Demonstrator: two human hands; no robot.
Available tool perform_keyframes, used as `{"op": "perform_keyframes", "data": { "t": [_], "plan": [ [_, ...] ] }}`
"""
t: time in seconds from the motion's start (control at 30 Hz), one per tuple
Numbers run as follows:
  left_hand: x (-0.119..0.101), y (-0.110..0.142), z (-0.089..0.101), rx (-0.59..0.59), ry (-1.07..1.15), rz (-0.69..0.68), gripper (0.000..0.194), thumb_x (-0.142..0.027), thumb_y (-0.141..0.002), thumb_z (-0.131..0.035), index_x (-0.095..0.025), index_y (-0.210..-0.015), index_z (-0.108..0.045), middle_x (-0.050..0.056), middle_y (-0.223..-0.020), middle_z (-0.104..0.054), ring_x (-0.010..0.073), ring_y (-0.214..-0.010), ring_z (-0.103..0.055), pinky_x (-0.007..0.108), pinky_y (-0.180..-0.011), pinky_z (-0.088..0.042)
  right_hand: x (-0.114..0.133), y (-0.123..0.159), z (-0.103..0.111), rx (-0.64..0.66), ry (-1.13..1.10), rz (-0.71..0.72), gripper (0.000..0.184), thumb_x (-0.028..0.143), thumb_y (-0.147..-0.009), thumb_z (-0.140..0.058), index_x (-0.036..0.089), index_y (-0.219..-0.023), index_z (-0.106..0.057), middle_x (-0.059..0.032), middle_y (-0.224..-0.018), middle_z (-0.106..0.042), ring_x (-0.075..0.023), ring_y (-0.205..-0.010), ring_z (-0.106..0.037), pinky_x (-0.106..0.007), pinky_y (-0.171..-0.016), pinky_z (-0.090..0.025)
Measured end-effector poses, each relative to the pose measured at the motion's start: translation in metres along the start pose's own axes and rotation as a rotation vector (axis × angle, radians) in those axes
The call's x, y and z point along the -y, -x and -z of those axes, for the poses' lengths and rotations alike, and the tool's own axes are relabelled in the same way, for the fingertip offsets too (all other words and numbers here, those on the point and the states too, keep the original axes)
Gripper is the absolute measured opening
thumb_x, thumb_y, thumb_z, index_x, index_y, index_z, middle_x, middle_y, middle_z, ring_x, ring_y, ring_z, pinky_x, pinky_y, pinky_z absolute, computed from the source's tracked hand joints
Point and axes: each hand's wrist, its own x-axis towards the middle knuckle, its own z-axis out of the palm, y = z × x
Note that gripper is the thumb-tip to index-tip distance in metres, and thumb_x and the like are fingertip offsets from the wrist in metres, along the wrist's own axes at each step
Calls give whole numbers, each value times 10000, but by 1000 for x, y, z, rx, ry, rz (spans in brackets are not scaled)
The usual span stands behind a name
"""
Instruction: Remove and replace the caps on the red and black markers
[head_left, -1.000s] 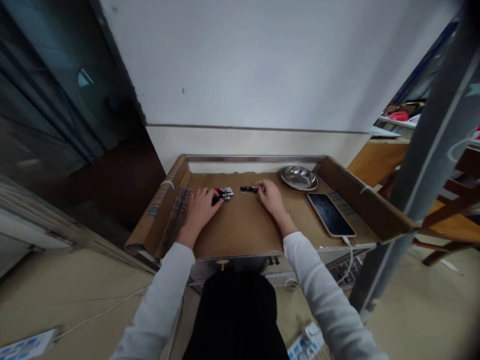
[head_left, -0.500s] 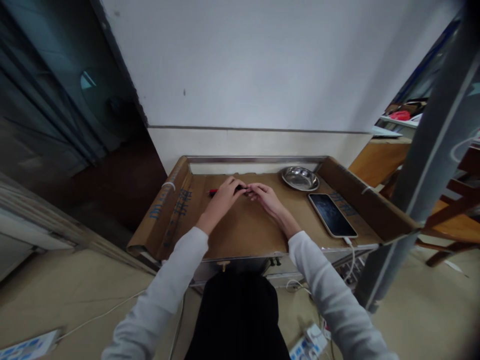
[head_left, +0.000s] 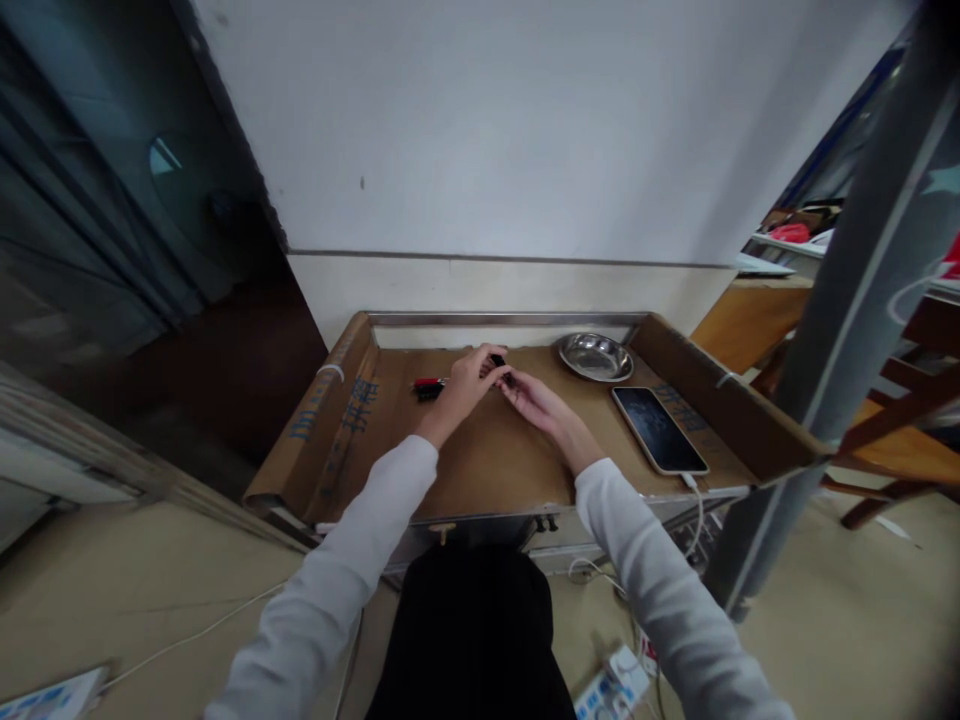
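Observation:
Over the middle of the cardboard-covered table (head_left: 480, 470), my two hands meet at a small black piece (head_left: 498, 359). My left hand (head_left: 471, 383) is closed on it, with the dark end showing above the fingers. Fingertips of my right hand (head_left: 536, 402) pinch at its lower side; what exactly they grip is hidden. The piece is too small to name. Left of my left hand lie a red-handled screwdriver-like tool (head_left: 429, 382) and some black pieces (head_left: 429, 394) on the cardboard.
A round steel dish (head_left: 596, 357) stands at the back right. In front of it lies a phone (head_left: 660, 430) with a white charging cable (head_left: 699, 510). Cardboard flaps rise on both sides, and a grey metal post (head_left: 795, 400) stands at the right.
My left hand has moved right and up, closer to my right hand, with the black piece now more upright. The red tool and black pieces at the left have come into fuller view.

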Motion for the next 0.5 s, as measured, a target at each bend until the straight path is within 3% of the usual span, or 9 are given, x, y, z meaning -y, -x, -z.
{"op": "perform_keyframes", "data": {
  "t": [0.1, 0.3, 0.43, 0.5],
  "plan": [
    [-4, 3, 6, 24, -11, -54, 241, -295, -861, -499, -216, -1073, -582, 43, -1020, -638, 131, -885, -601, 278, -812, -468, 1, 2, 0, 34, -11, -22, 194, 84, -856, -431, 154, -825, -610, -1, -742, -683, -63, -693, -638, -150, -723, -540],
    [-7, 6, 16, -174, -116, 21, 328, -307, -892, -443, -231, -1195, -542, 34, -931, -625, 114, -826, -574, 241, -756, -442, 4, 6, -3, 69, 38, -63, 156, 147, -856, -465, 145, -864, -620, -33, -876, -689, -91, -879, -637, -171, -818, -526],
    [-7, 8, 11, -28, -154, -5, 364, -299, -877, -474, -230, -1233, -509, 43, -1005, -611, 127, -894, -566, 254, -801, -434, 2, 2, 1, 49, 83, -40, 141, 127, -834, -490, 150, -830, -628, -30, -841, -683, -85, -837, -637, -176, -826, -523],
    [-8, 8, 9, -38, -157, 3, 372, -296, -875, -476, -233, -1241, -500, 45, -1014, -608, 129, -898, -566, 259, -804, -438, 2, 1, 2, 53, 113, -26, 140, 140, -835, -488, 148, -819, -627, -38, -852, -680, -91, -825, -640, -186, -811, -531]
  ]
}}
